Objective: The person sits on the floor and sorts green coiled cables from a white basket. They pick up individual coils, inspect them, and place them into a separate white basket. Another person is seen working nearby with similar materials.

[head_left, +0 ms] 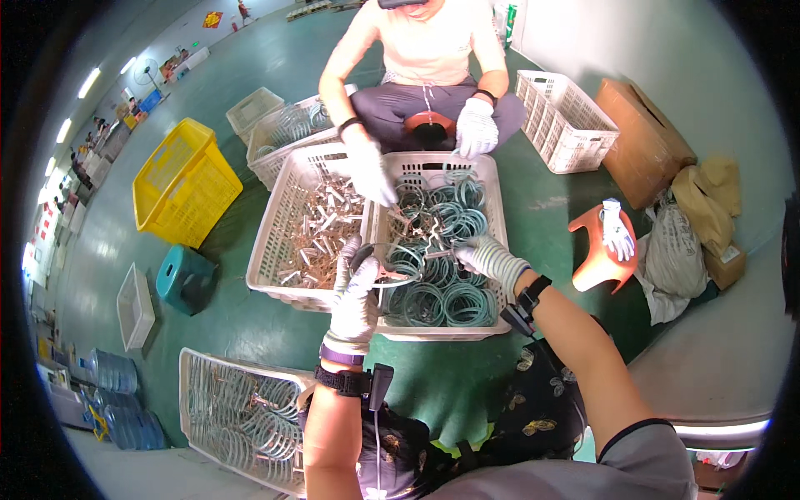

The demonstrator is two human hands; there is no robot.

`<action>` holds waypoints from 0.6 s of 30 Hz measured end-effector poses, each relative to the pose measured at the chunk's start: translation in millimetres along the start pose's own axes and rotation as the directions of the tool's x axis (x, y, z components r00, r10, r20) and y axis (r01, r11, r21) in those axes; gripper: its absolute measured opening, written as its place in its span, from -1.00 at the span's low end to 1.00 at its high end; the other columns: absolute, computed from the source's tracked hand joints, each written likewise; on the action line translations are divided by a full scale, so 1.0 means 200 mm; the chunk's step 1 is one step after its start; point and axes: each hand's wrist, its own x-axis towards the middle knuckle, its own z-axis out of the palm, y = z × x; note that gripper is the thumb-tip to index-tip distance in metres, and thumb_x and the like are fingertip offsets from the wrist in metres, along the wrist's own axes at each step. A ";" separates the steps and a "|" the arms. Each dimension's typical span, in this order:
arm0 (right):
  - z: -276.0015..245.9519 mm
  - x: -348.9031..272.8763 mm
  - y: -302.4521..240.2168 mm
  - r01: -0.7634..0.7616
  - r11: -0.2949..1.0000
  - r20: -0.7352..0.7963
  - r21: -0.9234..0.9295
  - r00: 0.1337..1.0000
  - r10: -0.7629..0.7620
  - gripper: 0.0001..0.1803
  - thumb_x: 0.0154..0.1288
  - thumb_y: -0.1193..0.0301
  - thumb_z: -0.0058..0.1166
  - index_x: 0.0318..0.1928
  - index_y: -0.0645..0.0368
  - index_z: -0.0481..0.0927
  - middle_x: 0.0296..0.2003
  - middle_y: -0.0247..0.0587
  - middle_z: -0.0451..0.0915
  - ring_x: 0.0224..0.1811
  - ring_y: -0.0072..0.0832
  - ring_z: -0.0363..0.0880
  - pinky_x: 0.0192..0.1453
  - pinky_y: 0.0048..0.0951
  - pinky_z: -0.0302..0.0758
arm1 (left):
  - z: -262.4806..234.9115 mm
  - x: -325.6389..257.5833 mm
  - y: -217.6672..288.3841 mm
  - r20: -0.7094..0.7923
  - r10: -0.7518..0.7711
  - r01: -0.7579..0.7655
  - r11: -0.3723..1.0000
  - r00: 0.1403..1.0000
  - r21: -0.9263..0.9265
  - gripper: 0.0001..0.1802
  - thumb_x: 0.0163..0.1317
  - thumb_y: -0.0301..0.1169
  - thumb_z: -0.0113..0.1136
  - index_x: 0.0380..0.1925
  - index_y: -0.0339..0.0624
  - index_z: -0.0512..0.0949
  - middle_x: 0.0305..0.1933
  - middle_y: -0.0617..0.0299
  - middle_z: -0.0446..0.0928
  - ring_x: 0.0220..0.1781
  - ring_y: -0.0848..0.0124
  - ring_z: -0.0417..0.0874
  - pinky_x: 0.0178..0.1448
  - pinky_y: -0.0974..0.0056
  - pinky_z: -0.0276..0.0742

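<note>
Both my hands wear pale striped gloves. Over the divide between two crates, my left hand (353,298) is closed on a thin grey-green tube coil (402,277) with a copper-coloured end. My right hand (493,260) pinches a short silver metal piece (439,254) above the right crate (442,333), which holds several coiled rings (468,304). Whether that piece joins the coil in my left hand, I cannot tell. In the left crate (265,250) lies a heap of small silver cylinders (312,242) tangled with copper-coloured wires.
Opposite sits a person (425,50), gloved hands over the crates. A crate of coils (192,392) stands by my left side. To the left are a yellow basket (187,183) and a teal stool (185,279); to the right, an orange stool (596,258), cardboard box (637,142) and white crate (562,125).
</note>
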 end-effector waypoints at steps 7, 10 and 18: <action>0.21 -0.03 0.22 -0.046 0.603 0.093 -0.797 0.976 0.198 -0.62 0.28 0.29 0.04 0.07 0.13 0.61 0.07 0.05 0.62 0.12 -0.05 0.60 0.19 -0.08 0.53 | -0.09 -0.02 0.09 -0.028 0.025 -0.027 0.998 0.999 -0.053 -0.49 0.31 -0.40 0.27 0.25 -0.14 0.39 0.13 0.14 0.49 0.04 0.30 0.60 0.12 0.06 0.64; 0.29 -0.08 0.33 0.115 0.580 0.176 -0.807 0.983 0.050 -0.59 0.27 0.37 0.05 0.13 0.12 0.56 0.06 0.06 0.62 0.13 -0.05 0.60 0.17 -0.07 0.54 | -0.07 -0.05 0.12 -0.068 -0.042 0.039 0.999 0.997 -0.035 -0.35 0.26 -0.41 0.32 0.32 -0.17 0.28 0.08 0.13 0.47 0.01 0.34 0.58 0.13 0.13 0.61; 0.37 -0.02 0.30 0.144 0.519 0.248 -0.842 0.959 0.137 -0.75 0.33 0.36 0.03 -0.10 0.15 0.69 -0.13 0.01 0.71 -0.05 -0.08 0.69 0.04 -0.11 0.59 | -0.08 -0.04 0.13 -0.044 -0.039 0.036 0.997 0.998 -0.071 -0.40 0.28 -0.40 0.30 0.29 -0.20 0.34 0.11 0.13 0.49 0.06 0.30 0.57 0.20 0.13 0.56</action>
